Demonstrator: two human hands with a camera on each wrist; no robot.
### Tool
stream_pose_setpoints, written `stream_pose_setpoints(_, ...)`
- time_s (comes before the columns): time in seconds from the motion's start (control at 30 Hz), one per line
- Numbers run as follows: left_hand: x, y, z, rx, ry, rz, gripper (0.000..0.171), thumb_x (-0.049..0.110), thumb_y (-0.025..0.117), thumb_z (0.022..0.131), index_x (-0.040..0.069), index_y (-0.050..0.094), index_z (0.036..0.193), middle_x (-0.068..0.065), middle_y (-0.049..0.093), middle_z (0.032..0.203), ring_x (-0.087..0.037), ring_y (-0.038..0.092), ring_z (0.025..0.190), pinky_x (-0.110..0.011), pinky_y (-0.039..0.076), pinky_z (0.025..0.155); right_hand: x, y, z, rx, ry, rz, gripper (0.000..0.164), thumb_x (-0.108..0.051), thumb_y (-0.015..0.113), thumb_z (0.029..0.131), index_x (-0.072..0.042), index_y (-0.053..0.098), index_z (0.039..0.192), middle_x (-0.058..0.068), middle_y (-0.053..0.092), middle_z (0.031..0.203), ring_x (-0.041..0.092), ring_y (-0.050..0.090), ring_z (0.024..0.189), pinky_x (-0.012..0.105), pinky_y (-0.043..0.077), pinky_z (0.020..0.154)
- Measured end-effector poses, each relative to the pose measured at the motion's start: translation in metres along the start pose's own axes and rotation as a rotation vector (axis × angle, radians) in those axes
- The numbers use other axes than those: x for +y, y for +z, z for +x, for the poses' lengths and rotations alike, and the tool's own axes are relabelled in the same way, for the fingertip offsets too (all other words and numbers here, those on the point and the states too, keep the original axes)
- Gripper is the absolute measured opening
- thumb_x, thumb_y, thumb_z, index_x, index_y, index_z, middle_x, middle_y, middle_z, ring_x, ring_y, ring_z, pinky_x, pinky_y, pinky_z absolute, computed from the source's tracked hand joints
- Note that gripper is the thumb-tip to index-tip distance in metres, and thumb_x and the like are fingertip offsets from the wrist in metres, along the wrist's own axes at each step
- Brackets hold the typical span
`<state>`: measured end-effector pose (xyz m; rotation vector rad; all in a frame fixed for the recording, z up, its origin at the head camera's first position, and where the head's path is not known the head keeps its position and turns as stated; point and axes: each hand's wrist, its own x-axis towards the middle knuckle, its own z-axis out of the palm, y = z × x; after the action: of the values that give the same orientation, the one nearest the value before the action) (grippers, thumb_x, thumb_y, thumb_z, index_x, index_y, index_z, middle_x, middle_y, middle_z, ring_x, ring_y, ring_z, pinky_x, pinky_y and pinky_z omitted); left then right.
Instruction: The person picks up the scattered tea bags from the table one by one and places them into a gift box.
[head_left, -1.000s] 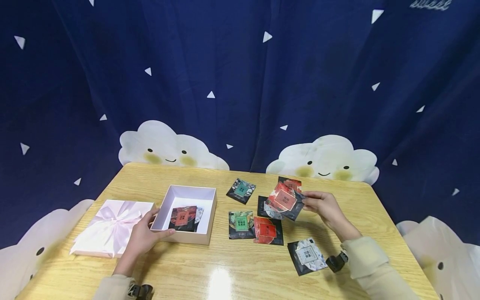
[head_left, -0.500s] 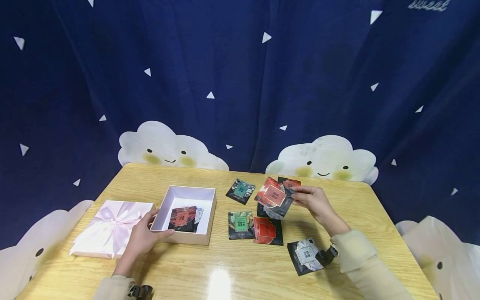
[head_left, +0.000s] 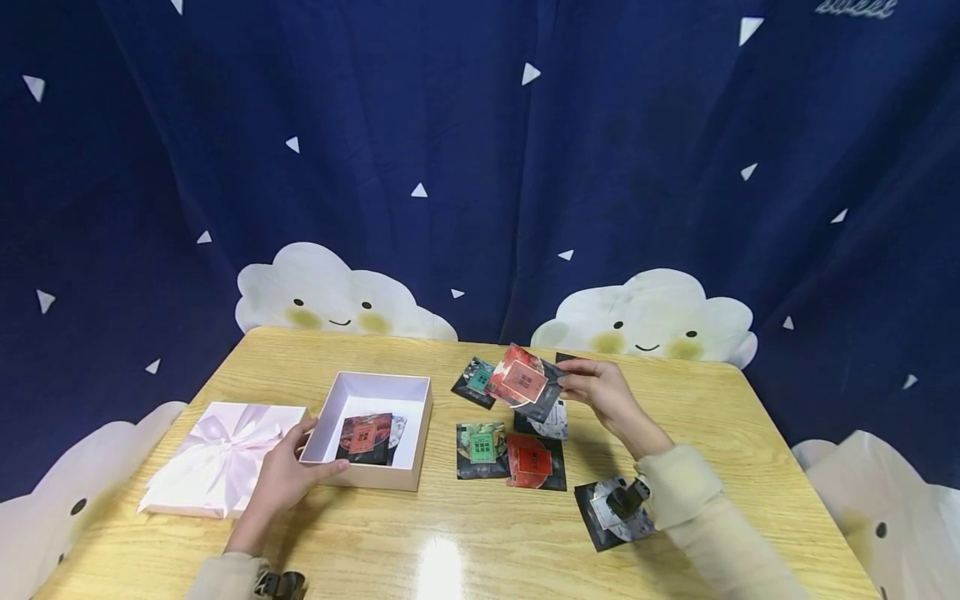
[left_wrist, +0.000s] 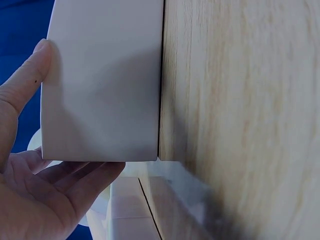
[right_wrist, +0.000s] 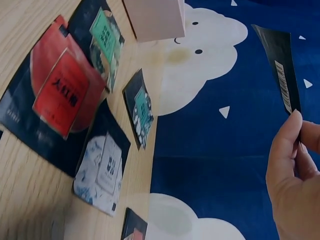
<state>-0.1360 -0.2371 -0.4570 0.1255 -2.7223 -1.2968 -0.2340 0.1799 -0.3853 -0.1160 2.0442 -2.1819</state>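
My right hand pinches a flat red-and-black sachet by its right edge, above the table. In the right wrist view the sachet's dark back with a barcode shows between thumb and fingers. My left hand rests at the near left corner of an uncovered white box. Its thumb touches the front rim and its fairly straight fingers lie along the side, as the left wrist view of the box wall shows. Inside the box lies a dark red sachet, partly covering a whitish one.
A pink-white lid with a ribbon bow lies left of the box. More sachets lie on the wooden table: a green one, a red one, a teal one partly hidden, and a whitish one under the right wrist.
My right hand has carried the red-and-black sachet leftward and slightly toward the back, from over the whitish sachet to partly over the teal one. The left hand and box stay in place.
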Motion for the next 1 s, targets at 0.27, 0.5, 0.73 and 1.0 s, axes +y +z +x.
stream_pose_setpoints(0.27,-0.001,0.0,0.0,0.003,0.0,0.002,0.086,0.023,0.083,0.066,-0.008,0.037,0.131,-0.033,0.045,0.125,-0.046,0.05,0.107,-0.05,0.044,0.086,0.0,0.015,0.008,-0.013,0.002,0.011,0.037,0.013,0.053,0.082,0.023,0.044,0.116,0.004,0.061,0.085,0.009,0.061,0.062,0.023,0.053,0.064)
stream_pose_setpoints(0.5,0.0,0.0,0.0,0.002,-0.001,-0.007,0.086,0.023,0.083,0.066,-0.008,0.037,0.131,-0.034,0.045,0.125,-0.047,0.05,0.107,-0.05,0.044,0.086,0.005,0.028,0.015,-0.013,0.006,0.016,0.035,0.013,0.055,0.081,0.022,0.047,0.115,0.006,0.06,0.085,0.01,0.062,0.063,0.022,0.053,0.064)
stream_pose_setpoints(0.73,0.0,0.0,-0.001,0.003,-0.014,-0.007,0.086,0.024,0.083,0.065,-0.007,0.038,0.131,-0.033,0.045,0.126,-0.046,0.05,0.108,-0.05,0.044,0.087,0.009,0.044,0.021,-0.036,0.02,0.012,0.035,0.012,0.054,0.082,0.019,0.049,0.116,0.012,0.058,0.094,0.011,0.062,0.065,0.023,0.053,0.065)
stream_pose_setpoints(1.0,-0.001,0.001,0.0,0.008,-0.011,-0.004,0.085,0.025,0.083,0.065,-0.006,0.039,0.13,-0.033,0.047,0.122,-0.045,0.052,0.106,-0.05,0.044,0.086,0.007,0.064,0.026,-0.042,0.045,-0.019,0.031,0.01,0.055,0.083,0.015,0.054,0.113,0.014,0.059,0.094,0.01,0.061,0.062,0.024,0.053,0.064)
